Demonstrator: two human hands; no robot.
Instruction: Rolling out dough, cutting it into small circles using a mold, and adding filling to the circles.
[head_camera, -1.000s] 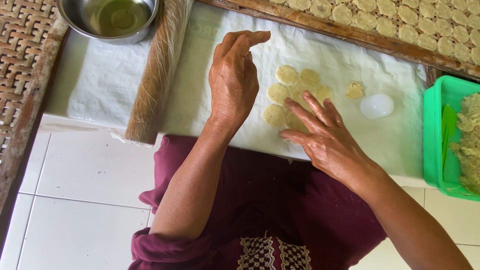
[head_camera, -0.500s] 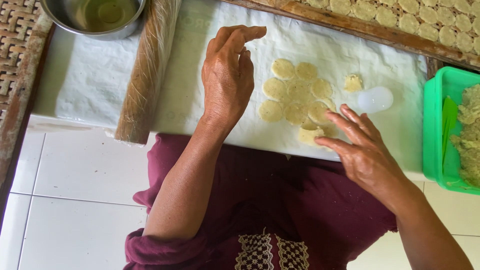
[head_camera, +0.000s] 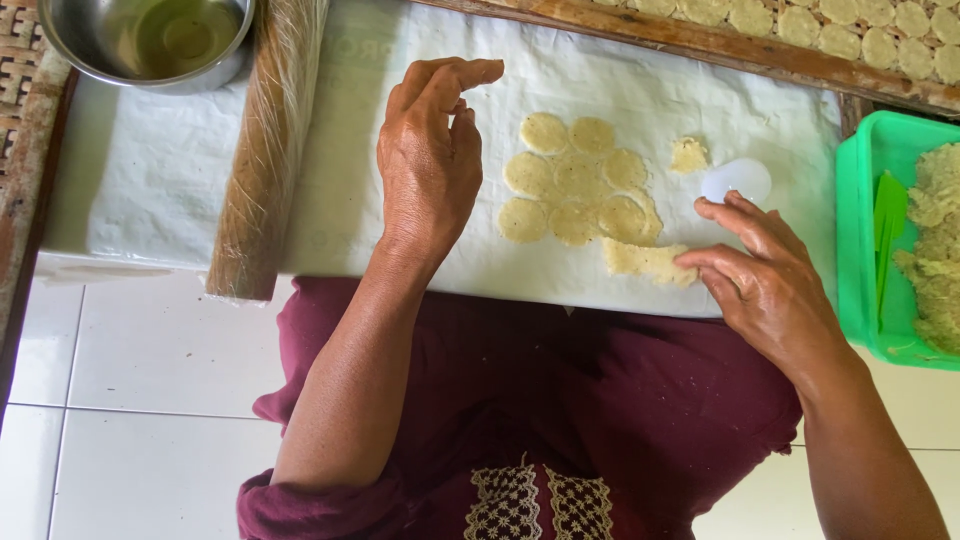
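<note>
A cluster of several pale round dough discs (head_camera: 575, 180) lies flat on a white sheet (head_camera: 400, 230) in front of me. My left hand (head_camera: 430, 165) hovers just left of the discs, fingers loosely curled and apart, holding nothing. My right hand (head_camera: 770, 280) is at the lower right of the cluster, its thumb and fingertips pinching the end of a strip of leftover dough (head_camera: 645, 262). A small dough lump (head_camera: 688, 155) and a white round cutter (head_camera: 737, 180) lie just beyond my right fingers.
A plastic-wrapped rolling pin (head_camera: 265, 150) lies on the sheet's left part, with a steel bowl (head_camera: 150, 40) behind it. A green tub (head_camera: 858, 250) holding dough stands at right. A wooden-framed tray (head_camera: 700, 45) with several cut discs runs along the back. White tiled floor lies below.
My right hand has left the top of the discs and moved right and toward me, drawing the strip of leftover dough away. My left hand stayed nearly in place.
</note>
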